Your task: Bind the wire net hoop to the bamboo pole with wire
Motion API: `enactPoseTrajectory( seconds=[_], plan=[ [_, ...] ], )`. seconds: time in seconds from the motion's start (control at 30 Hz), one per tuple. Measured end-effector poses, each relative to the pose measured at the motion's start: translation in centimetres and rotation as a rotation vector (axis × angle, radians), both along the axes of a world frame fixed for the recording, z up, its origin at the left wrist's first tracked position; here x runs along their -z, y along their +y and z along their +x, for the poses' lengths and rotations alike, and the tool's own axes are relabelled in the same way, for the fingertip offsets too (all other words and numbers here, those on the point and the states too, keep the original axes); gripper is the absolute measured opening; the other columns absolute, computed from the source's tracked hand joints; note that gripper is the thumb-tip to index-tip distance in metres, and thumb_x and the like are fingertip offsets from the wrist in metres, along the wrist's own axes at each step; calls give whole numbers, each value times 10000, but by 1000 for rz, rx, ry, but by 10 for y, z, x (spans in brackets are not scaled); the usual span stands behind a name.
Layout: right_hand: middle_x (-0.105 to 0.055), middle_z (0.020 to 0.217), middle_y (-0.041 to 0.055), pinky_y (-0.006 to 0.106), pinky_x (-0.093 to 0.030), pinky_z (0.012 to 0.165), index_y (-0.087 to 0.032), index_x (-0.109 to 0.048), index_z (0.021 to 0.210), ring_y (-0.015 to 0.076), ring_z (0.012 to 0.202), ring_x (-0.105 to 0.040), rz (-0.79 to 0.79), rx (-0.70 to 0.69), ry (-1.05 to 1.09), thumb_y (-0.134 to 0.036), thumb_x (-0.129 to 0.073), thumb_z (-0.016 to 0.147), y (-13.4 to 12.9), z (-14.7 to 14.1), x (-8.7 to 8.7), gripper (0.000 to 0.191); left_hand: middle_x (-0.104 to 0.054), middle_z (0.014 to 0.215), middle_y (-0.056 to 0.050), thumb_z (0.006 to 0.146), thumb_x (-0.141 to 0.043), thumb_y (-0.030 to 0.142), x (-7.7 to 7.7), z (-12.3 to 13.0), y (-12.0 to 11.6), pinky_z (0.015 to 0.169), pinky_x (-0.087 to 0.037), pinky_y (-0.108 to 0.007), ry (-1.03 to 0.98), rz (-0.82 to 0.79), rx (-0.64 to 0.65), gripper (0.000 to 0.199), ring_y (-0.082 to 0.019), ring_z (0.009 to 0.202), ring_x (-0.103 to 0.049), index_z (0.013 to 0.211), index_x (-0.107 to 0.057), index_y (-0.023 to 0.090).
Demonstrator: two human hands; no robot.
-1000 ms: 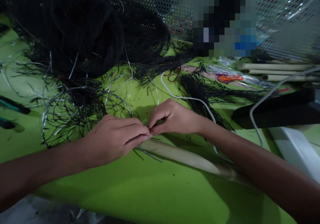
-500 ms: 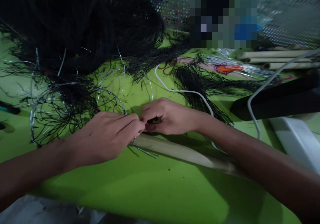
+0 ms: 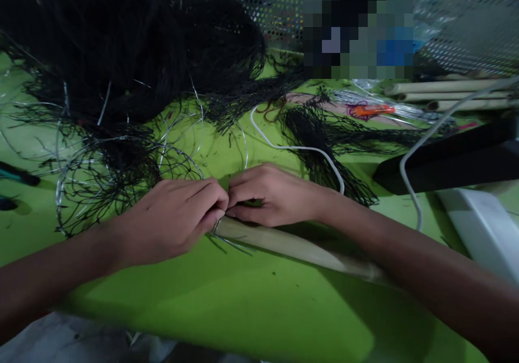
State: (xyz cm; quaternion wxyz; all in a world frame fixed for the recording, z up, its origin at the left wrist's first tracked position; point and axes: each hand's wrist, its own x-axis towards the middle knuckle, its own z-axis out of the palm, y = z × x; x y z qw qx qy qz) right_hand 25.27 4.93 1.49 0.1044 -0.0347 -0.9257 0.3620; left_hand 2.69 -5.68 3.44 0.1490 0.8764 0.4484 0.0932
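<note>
My left hand (image 3: 178,214) is closed in a pinch over the end of a pale bamboo pole (image 3: 284,244), where thin wire (image 3: 233,244) sticks out below its fingers. A strand of that wire rises to the left fingertips. My right hand (image 3: 270,195) meets it fingertip to fingertip, thumb and forefinger pinched together; what lies in that pinch is too small to make out. Left of the hands, black netting (image 3: 138,182) hangs on a wire hoop (image 3: 60,190), which runs toward the left hand. The pole slants right, beneath my right forearm.
A big heap of black net (image 3: 101,44) fills the back left of the green table (image 3: 227,309). A white cord (image 3: 300,148) crosses behind my right hand. On the right are a black box (image 3: 446,158), a white block (image 3: 478,228) and bamboo sticks (image 3: 446,88). Dark-handled pliers (image 3: 18,174) lie far left.
Both hands have shifted slightly left, and the right hand a little down, with the fingertips still together. The view has moved slightly, showing more of the pliers.
</note>
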Motion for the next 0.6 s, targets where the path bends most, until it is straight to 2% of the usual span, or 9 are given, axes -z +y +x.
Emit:
enactPoseTrajectory(
  seconds=[0.07,0.13,0.17,0.3,0.37,0.43,0.5,0.57,0.6],
  plan=[
    [-663,888,13,216,-346,702,-138,-730,972,63,761,-539,47,-20,8,-225,-560,1014,0,0,0,195,-717,1070,-14,1069,-492,369,-4,-9,-3,751,-449,-332,-13,-94,26,164,-203,875,-696,1148,-566,247],
    [-663,910,9,227,-346,710,-150,-711,992,66,770,-541,124,-45,23,-240,-541,1035,-1,1,-3,198,-699,1257,-35,1043,-565,449,-4,-18,-5,846,-479,-324,-12,-107,111,316,-224,1050,-702,1307,-545,276],
    [-658,910,6,236,-345,715,-154,-700,991,68,766,-535,190,-56,34,-253,-522,1050,-1,1,-5,212,-695,1275,-44,1039,-575,466,-3,-21,-5,859,-487,-322,-12,-79,145,353,-229,1072,-700,1335,-545,275],
    [-619,871,1,288,-326,707,-149,-625,917,99,746,-482,584,-73,147,-244,-467,1076,-7,1,-13,243,-717,1088,-41,1068,-540,409,6,-21,-7,782,-506,-318,-25,62,162,250,-202,915,-705,1200,-620,212],
    [-610,870,-3,302,-313,694,-153,-590,909,113,763,-475,731,-71,189,-191,-481,1061,-12,1,-17,191,-700,1137,-67,1063,-558,366,8,-18,-8,837,-519,-328,-22,127,173,226,-219,1029,-698,1163,-632,178],
    [-604,872,-6,306,-311,687,-157,-568,918,118,775,-477,793,-74,189,-156,-488,1048,-15,0,-22,153,-685,1164,-82,1041,-604,328,7,-17,-8,873,-516,-338,-3,164,184,191,-236,1098,-678,1118,-649,159],
    [-594,861,-9,306,-311,678,-160,-552,923,120,761,-471,808,-87,176,-146,-493,1043,-17,-2,-25,134,-686,1102,-55,1010,-659,291,5,-17,-6,817,-507,-319,19,109,175,142,-212,1016,-684,1083,-665,169],
    [-587,846,-13,306,-311,668,-162,-538,918,121,740,-461,814,-96,181,-140,-503,1037,-17,-3,-29,126,-684,1061,-25,970,-726,304,2,-18,-4,773,-493,-298,9,23,173,198,-185,939,-685,1124,-670,192],
    [-585,836,-16,307,-314,666,-164,-534,912,122,734,-460,817,-100,189,-137,-509,1033,-17,-3,-30,126,-686,1088,-26,947,-756,317,1,-18,-3,793,-496,-299,1,-4,173,267,-187,962,-687,1169,-664,201]
  ],
)
